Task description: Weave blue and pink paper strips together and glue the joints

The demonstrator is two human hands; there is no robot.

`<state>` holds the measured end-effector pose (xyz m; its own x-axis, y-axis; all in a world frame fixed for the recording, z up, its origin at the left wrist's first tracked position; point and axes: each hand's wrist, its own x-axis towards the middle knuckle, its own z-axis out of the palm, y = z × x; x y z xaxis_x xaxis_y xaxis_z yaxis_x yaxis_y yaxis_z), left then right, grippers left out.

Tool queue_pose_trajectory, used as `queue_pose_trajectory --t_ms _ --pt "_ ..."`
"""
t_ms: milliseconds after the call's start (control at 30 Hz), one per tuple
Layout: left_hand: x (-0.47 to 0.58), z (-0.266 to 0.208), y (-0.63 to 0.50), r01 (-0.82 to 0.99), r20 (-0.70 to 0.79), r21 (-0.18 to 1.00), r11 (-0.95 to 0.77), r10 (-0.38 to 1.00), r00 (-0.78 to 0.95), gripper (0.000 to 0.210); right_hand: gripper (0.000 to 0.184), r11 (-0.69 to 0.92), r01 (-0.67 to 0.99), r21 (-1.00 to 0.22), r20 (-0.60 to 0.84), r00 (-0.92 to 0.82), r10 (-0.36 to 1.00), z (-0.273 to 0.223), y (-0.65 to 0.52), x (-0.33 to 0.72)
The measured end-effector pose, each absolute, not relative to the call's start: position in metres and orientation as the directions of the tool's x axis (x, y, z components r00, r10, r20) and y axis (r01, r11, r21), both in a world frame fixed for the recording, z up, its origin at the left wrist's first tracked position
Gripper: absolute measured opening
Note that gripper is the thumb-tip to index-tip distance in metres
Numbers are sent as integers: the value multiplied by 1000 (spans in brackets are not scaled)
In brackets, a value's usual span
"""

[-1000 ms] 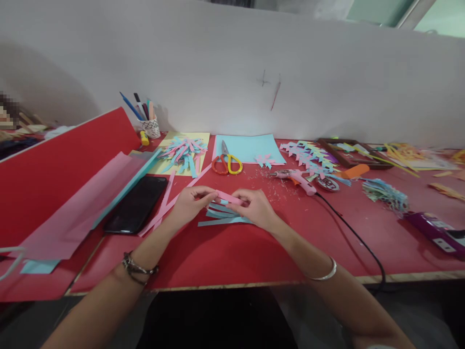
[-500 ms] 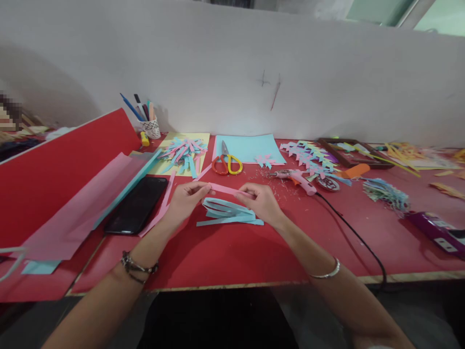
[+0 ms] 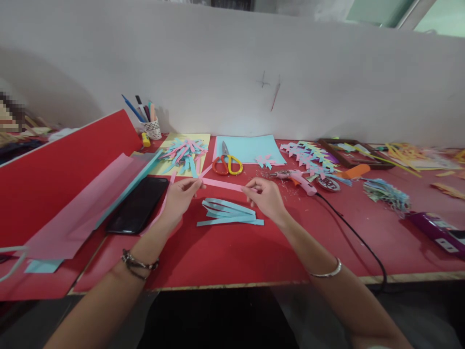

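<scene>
A pink paper strip (image 3: 222, 184) is stretched between my two hands above the red table. My left hand (image 3: 183, 195) pinches its left end between thumb and fingers. At the other end, my right hand (image 3: 264, 195) pinches the strip in the same way. Just below it lie several light blue paper strips (image 3: 229, 213), some of them looped over. Beyond the pink strip rest scissors (image 3: 227, 162) with one red and one yellow handle. Another pink strip (image 3: 163, 203) lies by my left wrist, partly hidden.
A black phone (image 3: 138, 206) and pink sheets (image 3: 83, 208) lie to the left. Cut strips (image 3: 184, 152) are heaped on yellow paper. On the right, a pink glue gun (image 3: 296, 179) trails a black cord (image 3: 358, 237) over the table edge. A purple power strip (image 3: 438, 232) sits far right.
My hands have moved slightly apart, and more of the pink strip shows between them. My left hand has shifted a little to the left. The blue strips have stayed put.
</scene>
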<state>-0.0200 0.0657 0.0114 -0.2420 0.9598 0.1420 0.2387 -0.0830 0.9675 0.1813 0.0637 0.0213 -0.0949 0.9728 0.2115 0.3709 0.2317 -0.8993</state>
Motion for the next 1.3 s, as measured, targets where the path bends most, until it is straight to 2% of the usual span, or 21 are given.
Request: queue_pose_trajectory --t_ms 133,367,633,900,1167,1300 --pt "-21 11 67 222 151 971 -86 944 -293 14 24 202 246 -948 189 -74 979 22 65 181" --pt "-22 9 69 188 153 978 -90 923 -354 16 16 182 115 -976 183 0 983 24 69 181" --pt "-22 9 70 135 141 986 -95 907 -397 15 14 183 97 -978 180 -35 983 23 70 181" --pt "-20 12 69 115 132 989 -93 907 -399 13 14 257 208 -944 242 -93 966 23 67 182" --pt "-21 5 70 128 176 982 -136 908 -381 16 14 288 251 -924 265 -121 957 24 65 182" --pt "-23 7 76 76 84 995 -61 932 -352 15 14 283 260 -923 254 -141 957 23 66 183"
